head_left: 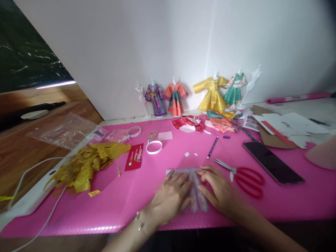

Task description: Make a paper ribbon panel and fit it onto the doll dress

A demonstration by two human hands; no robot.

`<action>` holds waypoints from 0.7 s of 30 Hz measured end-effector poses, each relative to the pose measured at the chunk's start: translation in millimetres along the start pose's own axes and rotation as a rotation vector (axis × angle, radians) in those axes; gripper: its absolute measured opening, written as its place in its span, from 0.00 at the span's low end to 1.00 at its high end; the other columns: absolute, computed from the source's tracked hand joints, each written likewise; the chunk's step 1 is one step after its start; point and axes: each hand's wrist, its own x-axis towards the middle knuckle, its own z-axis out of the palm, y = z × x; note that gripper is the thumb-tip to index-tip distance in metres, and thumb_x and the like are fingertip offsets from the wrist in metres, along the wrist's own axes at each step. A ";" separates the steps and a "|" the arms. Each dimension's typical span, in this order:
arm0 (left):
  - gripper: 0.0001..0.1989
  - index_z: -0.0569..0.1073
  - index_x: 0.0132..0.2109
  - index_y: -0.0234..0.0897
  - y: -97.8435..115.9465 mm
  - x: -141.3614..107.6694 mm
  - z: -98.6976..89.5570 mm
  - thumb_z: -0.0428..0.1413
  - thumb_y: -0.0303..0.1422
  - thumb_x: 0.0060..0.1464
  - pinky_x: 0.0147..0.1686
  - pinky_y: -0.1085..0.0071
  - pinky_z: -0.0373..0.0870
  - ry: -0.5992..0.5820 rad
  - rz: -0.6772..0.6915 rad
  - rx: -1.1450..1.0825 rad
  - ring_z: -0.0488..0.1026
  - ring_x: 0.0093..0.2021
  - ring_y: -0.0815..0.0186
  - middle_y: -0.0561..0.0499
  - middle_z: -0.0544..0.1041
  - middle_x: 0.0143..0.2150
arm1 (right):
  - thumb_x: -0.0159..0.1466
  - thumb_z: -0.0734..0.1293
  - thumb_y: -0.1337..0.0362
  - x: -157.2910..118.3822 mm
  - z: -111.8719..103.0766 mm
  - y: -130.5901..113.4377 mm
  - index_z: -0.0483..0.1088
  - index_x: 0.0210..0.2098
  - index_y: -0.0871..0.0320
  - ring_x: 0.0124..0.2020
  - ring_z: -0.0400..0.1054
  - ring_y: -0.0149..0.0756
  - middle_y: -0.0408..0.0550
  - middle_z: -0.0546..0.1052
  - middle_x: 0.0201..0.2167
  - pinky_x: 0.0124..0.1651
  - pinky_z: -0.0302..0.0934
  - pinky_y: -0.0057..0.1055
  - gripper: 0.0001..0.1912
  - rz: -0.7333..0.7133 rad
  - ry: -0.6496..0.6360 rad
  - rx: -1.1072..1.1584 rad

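A pale grey-violet piece (202, 199) with two long strips ending in points lies on the pink table cover (118, 210) near its front edge. Whether it is fabric or paper I cannot tell. My left hand (175, 192) rests flat on its left part, fingers stretched forward, hiding much of it. With fingers and thumb apart, my right hand (215, 185) touches its upper right edge. Just right of that hand lie red-handled scissors (248, 176) with parted blades. Two small white scraps (187, 154) sit beyond the piece.
Crumpled yellow fabric (91, 164), a red card (134, 157) and a tape roll (154, 147) lie to the left. A patterned pen (212, 147), a phone (273, 162) and paper sheets (291, 124) are to the right. Small dressed mannequins (175, 98) stand along the wall.
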 end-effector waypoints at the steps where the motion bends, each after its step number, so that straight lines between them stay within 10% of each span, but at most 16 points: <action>1: 0.22 0.68 0.60 0.36 -1.6 -2.2 -1.7 0.53 0.40 0.63 0.64 0.46 0.56 0.010 -0.008 0.002 0.67 0.61 0.51 0.42 0.72 0.61 | 0.67 0.61 0.67 -0.1 0.0 0.1 0.62 0.39 0.54 0.55 0.67 0.48 0.53 0.78 0.44 0.57 0.61 0.48 0.01 -0.002 0.016 -0.002; 21: 0.20 0.70 0.60 0.35 -21.8 -25.4 -4.4 0.53 0.37 0.64 0.62 0.41 0.60 0.031 -0.069 0.015 0.69 0.60 0.51 0.42 0.74 0.60 | 0.65 0.63 0.70 2.8 -3.9 -2.3 0.65 0.40 0.57 0.56 0.65 0.48 0.55 0.77 0.47 0.57 0.60 0.50 0.04 0.005 -0.087 0.081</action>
